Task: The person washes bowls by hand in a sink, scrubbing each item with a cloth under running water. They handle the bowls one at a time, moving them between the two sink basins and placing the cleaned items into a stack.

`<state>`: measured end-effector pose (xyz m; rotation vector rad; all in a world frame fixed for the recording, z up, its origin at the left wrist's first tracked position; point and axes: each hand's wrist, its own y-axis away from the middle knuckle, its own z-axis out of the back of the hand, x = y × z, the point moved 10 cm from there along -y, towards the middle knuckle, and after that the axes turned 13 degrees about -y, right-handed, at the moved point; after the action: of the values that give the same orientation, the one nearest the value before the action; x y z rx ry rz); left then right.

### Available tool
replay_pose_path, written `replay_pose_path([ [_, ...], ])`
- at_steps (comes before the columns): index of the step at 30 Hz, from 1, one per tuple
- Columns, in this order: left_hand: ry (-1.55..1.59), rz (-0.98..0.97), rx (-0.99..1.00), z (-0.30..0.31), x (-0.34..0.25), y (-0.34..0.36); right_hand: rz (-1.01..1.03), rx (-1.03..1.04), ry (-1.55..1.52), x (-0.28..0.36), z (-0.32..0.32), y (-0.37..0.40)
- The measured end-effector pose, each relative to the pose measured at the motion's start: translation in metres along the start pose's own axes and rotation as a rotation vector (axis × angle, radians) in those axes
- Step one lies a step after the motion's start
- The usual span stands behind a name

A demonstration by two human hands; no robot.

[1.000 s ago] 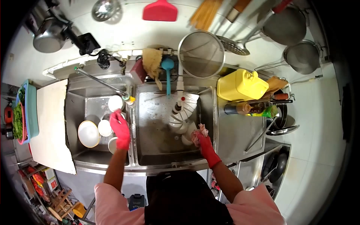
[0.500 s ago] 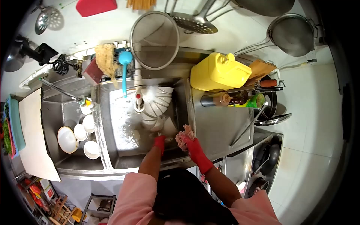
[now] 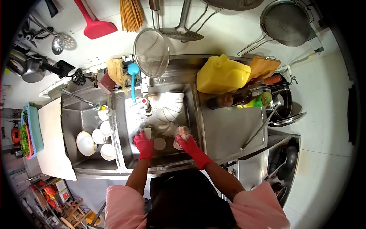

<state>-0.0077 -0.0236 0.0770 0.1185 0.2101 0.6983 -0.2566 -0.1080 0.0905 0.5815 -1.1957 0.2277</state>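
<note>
Both hands wear red rubber gloves over the right-hand basin of a steel sink [image 3: 196, 114]. My left hand [image 3: 143, 145] is closed on a small white bowl [image 3: 148, 133], whose pale side shows past the fingers. A wet pinkish cloth [image 3: 183, 132] is bunched in my right hand [image 3: 189, 146], by the basin's right side. Between the hands, a round white dish [image 3: 159, 144] lies low in the basin. Behind them, a curved row of nested white bowls [image 3: 172, 108] leans over near the tap [image 3: 146, 107].
The left basin holds white bowls [image 3: 108, 152] and a larger rimmed bowl [image 3: 86, 143]. On the right counter stand a yellow jug [image 3: 221, 76] and several bottles [image 3: 263, 99]. A blue ladle [image 3: 133, 82] and a mesh strainer [image 3: 151, 53] hang behind the sink.
My left hand has moved left, away from the bowl stack, and a white bowl now shows in it. My right hand still grips the cloth, slightly further left. The view has shifted.
</note>
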Motion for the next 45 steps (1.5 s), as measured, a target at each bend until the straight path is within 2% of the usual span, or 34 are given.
replay_pose_path([
  [2, 0.408, 0.100, -0.063, 0.017, 0.026, -0.008, -0.015, -0.066, -0.034, 0.054, -0.004, -0.011],
  [3, 0.618, 0.098, -0.014, -0.037, 0.057, -0.021, 0.006, -0.073, -0.077, 0.066, -0.013, -0.016],
  [4, 1.003, 0.037, -0.011, -0.050, 0.060, -0.024, 0.026, -0.081, -0.118, 0.078, -0.021, -0.021],
  [6, 1.328, 0.290, 0.229, -0.078, 0.057, -0.014, -0.054, -0.048, -0.060, 0.094, -0.041, -0.030],
  [8, 1.387, 0.354, 0.325, -0.050, 0.028, -0.005, -0.135, -0.018, 0.008, 0.104, -0.060, -0.036],
  [9, 1.388, 0.372, 0.327, -0.054, 0.027, -0.006, 0.090, -0.004, 0.150, 0.097, -0.080, -0.047],
  [10, 1.390, 0.392, 0.328, -0.057, 0.025, -0.005, 0.055, 0.083, 0.300, 0.084, -0.097, -0.055],
  [11, 1.526, 0.385, 0.323, -0.021, 0.005, 0.001, 0.017, 0.169, 0.451, 0.074, -0.112, -0.059],
  [12, 1.430, 0.294, 0.297, -0.025, 0.002, -0.001, -0.021, 0.255, 0.603, 0.083, -0.122, -0.060],
  [13, 1.334, 0.208, 0.270, -0.028, 0.000, -0.005, -0.426, 0.319, 0.529, 0.065, -0.124, -0.063],
  [14, 1.234, 0.123, 0.243, -0.029, -0.005, -0.006, -0.313, 0.251, 0.476, 0.058, -0.132, -0.072],
  [15, 1.314, 0.108, 0.094, -0.011, -0.011, -0.005, -0.199, 0.180, 0.419, 0.029, -0.144, -0.086],
  [16, 1.352, 0.165, 0.197, -0.021, -0.009, -0.005, -0.088, 0.112, 0.361, 0.018, -0.148, -0.093],
  [17, 1.390, 0.227, 0.302, -0.038, -0.007, -0.003, -0.310, 0.085, 0.435, 0.040, -0.131, -0.076],
  [19, 1.386, 0.340, 0.445, -0.061, 0.004, -0.003, -0.381, 0.234, -0.072, -0.023, -0.163, -0.079],
  [20, 1.350, 0.390, 0.481, -0.068, 0.013, -0.005, -0.192, 0.355, -0.097, -0.006, -0.172, -0.082],
  [21, 1.321, 0.324, 0.472, -0.057, 0.015, -0.012, -0.004, 0.470, -0.138, 0.014, -0.179, -0.079],
  [22, 1.289, 0.257, 0.466, -0.050, 0.016, -0.016, 0.068, 0.552, 0.141, 0.038, -0.175, -0.073],
  [23, 1.127, 0.186, 0.361, -0.052, 0.026, -0.021, 0.138, 0.624, 0.418, 0.063, -0.168, -0.061],
  [24, 1.091, 0.186, 0.343, -0.048, 0.028, -0.019, 0.216, 0.685, 0.700, 0.088, -0.165, -0.050],
  [25, 1.055, 0.180, 0.320, -0.037, 0.027, -0.016, 0.161, 0.513, 0.947, 0.108, -0.153, -0.052],
  [26, 1.018, 0.173, 0.303, -0.020, 0.024, -0.012, 0.145, 0.360, 0.914, 0.109, -0.147, -0.060],
  [27, 1.170, 0.379, 0.465, -0.001, 0.019, 0.003, 0.126, 0.213, 0.880, 0.103, -0.140, -0.066],
  [29, 1.262, 0.395, 0.580, 0.017, 0.009, 0.007, 0.038, 0.000, 0.774, 0.118, -0.131, -0.062],
  [30, 1.303, 0.407, 0.642, 0.016, 0.007, 0.014, 0.121, 0.210, 0.623, 0.092, -0.157, -0.064],
  [31, 1.252, 0.353, 0.526, 0.016, 0.014, 0.004, 0.208, 0.410, 0.466, 0.045, -0.181, -0.075],
  [32, 1.225, 0.273, 0.483, 0.004, 0.017, -0.010, 0.211, 0.564, 0.233, 0.052, -0.182, -0.069],
  [34, 1.162, 0.114, 0.418, -0.021, 0.029, -0.023, 0.130, 0.746, 0.145, 0.120, -0.163, -0.043],
  [36, 1.165, 0.118, 0.447, 0.008, 0.031, -0.021, 0.031, 0.778, 0.241, 0.193, -0.143, -0.022],
  [37, 1.181, 0.085, 0.427, 0.021, 0.032, -0.027, 0.116, 0.755, 0.548, 0.157, -0.141, -0.037],
  [39, 1.213, 0.071, 0.442, 0.036, 0.035, -0.028, -0.138, 0.673, 0.496, 0.178, -0.121, -0.037],
  [41, 1.143, -0.100, 0.501, 0.036, 0.026, -0.029, -0.352, 0.657, 0.325, 0.164, -0.112, -0.043],
  [44, 1.072, -0.295, 0.641, 0.036, 0.007, -0.017, -0.122, 0.808, 0.345, 0.144, -0.124, -0.070],
  [45, 1.066, -0.317, 0.668, 0.027, 0.004, -0.011, -0.086, 0.720, 0.155, 0.152, -0.118, -0.073],
])
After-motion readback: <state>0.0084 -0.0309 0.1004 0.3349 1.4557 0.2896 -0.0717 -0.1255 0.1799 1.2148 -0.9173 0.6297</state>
